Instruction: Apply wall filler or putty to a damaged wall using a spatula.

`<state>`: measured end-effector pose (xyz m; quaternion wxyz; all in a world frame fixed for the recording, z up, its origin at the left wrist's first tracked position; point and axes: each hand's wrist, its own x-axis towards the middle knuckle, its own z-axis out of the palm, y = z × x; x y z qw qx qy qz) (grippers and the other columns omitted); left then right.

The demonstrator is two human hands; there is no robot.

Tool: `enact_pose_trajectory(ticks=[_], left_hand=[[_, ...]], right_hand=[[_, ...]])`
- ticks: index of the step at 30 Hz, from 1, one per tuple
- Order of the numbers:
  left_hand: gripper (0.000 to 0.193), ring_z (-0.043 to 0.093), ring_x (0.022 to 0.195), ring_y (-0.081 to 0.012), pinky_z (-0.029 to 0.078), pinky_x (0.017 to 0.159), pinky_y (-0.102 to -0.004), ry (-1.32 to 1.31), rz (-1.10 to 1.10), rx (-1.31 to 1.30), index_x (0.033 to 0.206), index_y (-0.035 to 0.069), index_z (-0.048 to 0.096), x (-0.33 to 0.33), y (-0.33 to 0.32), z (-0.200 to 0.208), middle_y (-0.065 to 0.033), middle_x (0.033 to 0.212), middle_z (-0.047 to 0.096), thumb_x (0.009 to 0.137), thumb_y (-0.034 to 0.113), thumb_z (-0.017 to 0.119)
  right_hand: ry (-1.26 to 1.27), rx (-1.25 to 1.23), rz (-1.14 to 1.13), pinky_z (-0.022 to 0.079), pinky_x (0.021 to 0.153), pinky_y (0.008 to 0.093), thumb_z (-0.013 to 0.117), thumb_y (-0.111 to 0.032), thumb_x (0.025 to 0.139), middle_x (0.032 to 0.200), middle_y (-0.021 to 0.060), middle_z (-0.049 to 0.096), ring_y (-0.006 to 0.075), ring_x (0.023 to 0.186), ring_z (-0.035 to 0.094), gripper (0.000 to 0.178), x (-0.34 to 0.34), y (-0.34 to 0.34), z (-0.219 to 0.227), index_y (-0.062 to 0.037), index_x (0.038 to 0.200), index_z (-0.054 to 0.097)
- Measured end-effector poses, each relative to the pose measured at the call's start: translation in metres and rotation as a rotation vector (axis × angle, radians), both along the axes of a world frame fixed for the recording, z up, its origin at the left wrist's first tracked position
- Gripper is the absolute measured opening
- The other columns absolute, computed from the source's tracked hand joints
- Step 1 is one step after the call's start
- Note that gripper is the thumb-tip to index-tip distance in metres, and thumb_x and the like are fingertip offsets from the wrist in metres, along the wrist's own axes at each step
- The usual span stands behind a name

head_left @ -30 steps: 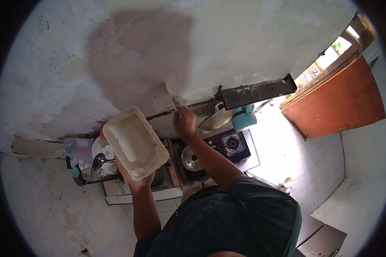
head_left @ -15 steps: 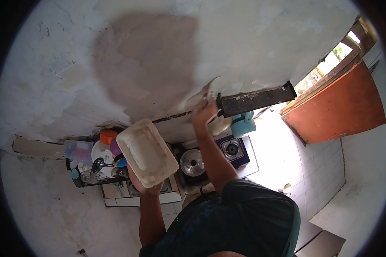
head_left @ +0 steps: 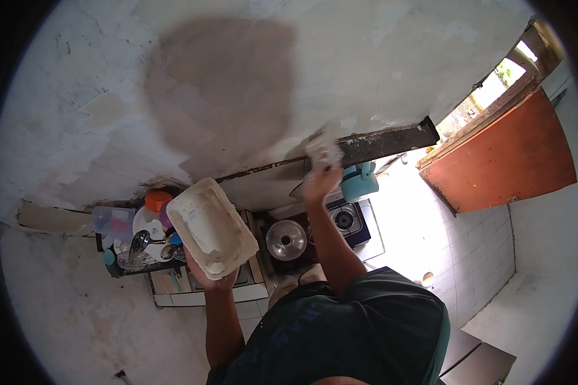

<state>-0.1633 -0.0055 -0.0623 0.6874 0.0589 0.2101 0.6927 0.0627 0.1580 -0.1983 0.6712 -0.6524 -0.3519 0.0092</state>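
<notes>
The hands are being kept well apart. A pale, oblong tub [head_left: 230, 213] is being gripped from below, at its near end, by the left hand [head_left: 205, 274], whose fingers are mostly being hidden; it is being tilted slightly, open side up, presumably so that the whitish paste [head_left: 207, 231] inside is being both contained and exposed. By the right hand [head_left: 321, 185], closed around it, a pale tool [head_left: 323, 151] is being held up before the wall [head_left: 366, 70], near the dark ledge [head_left: 395, 145]; contact cannot be told, since both are being blurred. The tub is being carried above the counter [head_left: 244, 293], probably so that its paste is being kept within reach.
</notes>
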Motion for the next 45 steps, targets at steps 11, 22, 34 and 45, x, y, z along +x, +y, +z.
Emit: enact_pose_trajectory(ticks=[11, 22, 34, 45], left_hand=[[0.052, 0.059, 0.116, -0.0321, 0.049, 0.098, -0.0512, -0.024, -0.066, 0.051, 0.138, 0.012, 0.047, -0.001, 0.003, -0.01, -0.0093, 0.131, 0.057, 0.099, 0.047, 0.039], [0.052, 0.059, 0.118, -0.0298, 0.051, 0.097, -0.0496, -0.002, -0.087, -0.028, 0.14, 0.013, 0.044, 0.018, 0.016, -0.002, -0.0086, 0.133, 0.056, 0.101, 0.045, 0.036], [0.05, 0.059, 0.118, -0.0295, 0.05, 0.098, -0.0499, -0.067, -0.108, -0.025, 0.139, 0.013, 0.046, 0.029, 0.019, 0.006, -0.0084, 0.132, 0.056, 0.101, 0.045, 0.036], [0.049, 0.06, 0.116, -0.0283, 0.05, 0.097, -0.0485, -0.087, -0.062, -0.034, 0.136, 0.013, 0.049, 0.019, 0.008, 0.004, -0.0069, 0.13, 0.058, 0.101, 0.045, 0.035]], right_hand=[[0.004, -0.442, 0.021, 0.05, 0.061, 0.0433, 0.061, -0.007, 0.075, 0.075, 0.0286, 0.064, 0.0351, 0.063, 0.064, 0.023, 0.093, 0.078, 0.037, 0.0136, 0.083, 0.066], [0.297, 0.254, 0.338, 0.049, 0.051, 0.036, 0.055, -0.001, 0.082, 0.072, 0.0145, 0.064, 0.0211, 0.062, 0.063, 0.023, 0.097, 0.041, 0.092, 0.0107, 0.097, 0.068], [0.608, -0.15, 0.048, 0.045, 0.049, 0.0367, 0.064, 0.001, 0.08, 0.065, 0.0141, 0.057, 0.0217, 0.058, 0.058, 0.012, 0.111, 0.065, -0.045, 0.0108, 0.075, 0.06], [0.646, -0.068, 0.121, 0.054, 0.053, 0.0329, 0.054, 0.002, 0.091, 0.087, 0.0146, 0.056, 0.0205, 0.066, 0.059, 0.011, 0.075, 0.083, 0.008, 0.0135, 0.091, 0.053]])
